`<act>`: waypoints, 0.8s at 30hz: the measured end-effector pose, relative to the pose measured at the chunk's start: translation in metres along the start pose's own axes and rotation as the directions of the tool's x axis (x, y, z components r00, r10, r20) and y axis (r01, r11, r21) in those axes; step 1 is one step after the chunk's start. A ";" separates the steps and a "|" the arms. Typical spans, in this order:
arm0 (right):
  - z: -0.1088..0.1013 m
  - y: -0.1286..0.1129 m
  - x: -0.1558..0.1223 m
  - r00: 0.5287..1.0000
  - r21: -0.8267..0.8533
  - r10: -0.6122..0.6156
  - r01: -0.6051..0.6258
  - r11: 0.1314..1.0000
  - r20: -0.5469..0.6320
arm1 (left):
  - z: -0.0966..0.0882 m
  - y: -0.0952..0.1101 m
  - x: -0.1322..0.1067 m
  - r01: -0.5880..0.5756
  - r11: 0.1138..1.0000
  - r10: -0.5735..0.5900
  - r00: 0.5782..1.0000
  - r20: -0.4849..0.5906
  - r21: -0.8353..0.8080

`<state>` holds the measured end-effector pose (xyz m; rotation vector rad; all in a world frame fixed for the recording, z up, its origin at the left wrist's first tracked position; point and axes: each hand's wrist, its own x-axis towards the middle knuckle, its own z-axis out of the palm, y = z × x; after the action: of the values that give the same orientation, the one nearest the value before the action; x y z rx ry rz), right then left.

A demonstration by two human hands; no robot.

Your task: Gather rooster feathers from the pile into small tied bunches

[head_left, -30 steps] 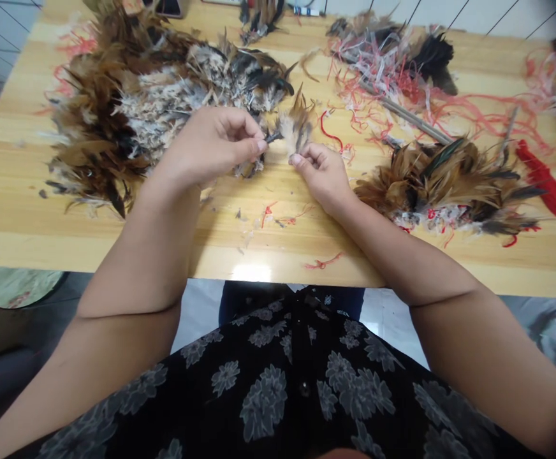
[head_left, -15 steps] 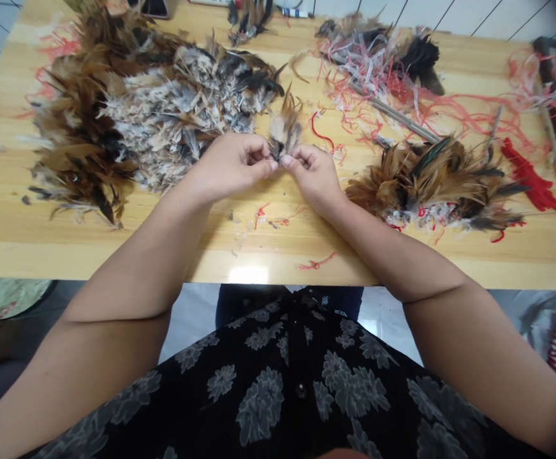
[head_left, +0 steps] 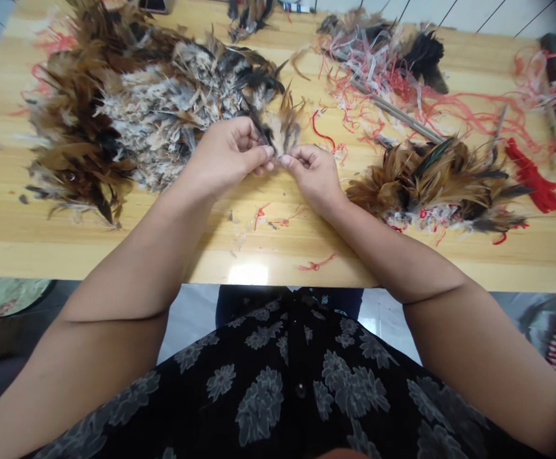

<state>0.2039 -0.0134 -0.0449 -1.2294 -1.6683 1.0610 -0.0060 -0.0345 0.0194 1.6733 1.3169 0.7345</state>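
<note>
Fingertips of my left hand (head_left: 237, 152) and my right hand (head_left: 314, 172) nearly meet above the table. Between them stands a small bunch of brown and grey feathers (head_left: 287, 124), its tips pointing away from me. My right hand pinches the base of this bunch. A darker feather (head_left: 259, 124) rises from the pinched fingers of my left hand, close against the bunch. Left of my hands spreads a large pile of brown, white and black feathers (head_left: 148, 121). On my right lies a row of bound brown feathers (head_left: 431, 178) with white and red bits at its base.
Pink and white strings (head_left: 378, 64) lie tangled at the back right beside a thin stick (head_left: 402, 118). Red yarn (head_left: 536, 178) rests near the right end. Thread scraps (head_left: 319, 262) are scattered near the front edge. A small feather bunch (head_left: 252, 18) lies at the back.
My left hand has shifted slightly up and left, and a dark feather now shows at its fingertips beside the bunch. My right hand stays almost in place.
</note>
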 end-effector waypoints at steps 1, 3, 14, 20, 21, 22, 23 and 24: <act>0.000 -0.001 0.000 1.000 0.002 0.006 -0.006 1.000 0.003 | -0.001 -0.001 0.000 0.003 1.000 -0.003 1.000 0.007 -0.004; -0.001 -0.001 0.000 1.000 0.005 0.009 -0.009 1.000 0.011 | -0.001 -0.003 0.001 0.002 1.000 -0.002 1.000 0.014 0.005; 0.001 0.005 0.002 0.999 -0.003 -0.027 0.027 1.000 0.041 | 0.000 -0.002 0.001 0.009 0.994 -0.006 1.000 -0.029 0.109; 0.001 0.014 0.003 0.999 0.003 -0.019 0.019 1.000 0.030 | -0.026 0.015 -0.014 0.023 0.962 0.048 0.966 -0.253 0.271; 0.001 0.018 0.004 0.999 0.005 -0.022 0.022 1.000 0.026 | -0.032 0.016 -0.016 0.050 0.943 0.047 0.959 -0.278 0.330; 0.001 0.022 0.005 0.999 0.005 -0.029 0.029 1.000 0.023 | -0.036 0.017 -0.018 0.076 0.918 0.042 0.957 -0.285 0.388; 0.001 0.025 0.006 0.999 0.001 -0.041 0.041 0.999 0.021 | -0.039 0.018 -0.019 0.099 0.892 0.030 0.961 -0.276 0.441; 0.000 0.028 0.006 0.998 -0.004 -0.054 0.054 0.999 0.019 | -0.040 0.018 -0.020 0.118 0.866 0.013 0.966 -0.257 0.487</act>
<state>0.2107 -0.0025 -0.0705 -1.1736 -1.7097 1.0396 -0.0367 -0.0443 0.0549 1.9808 1.8492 0.6191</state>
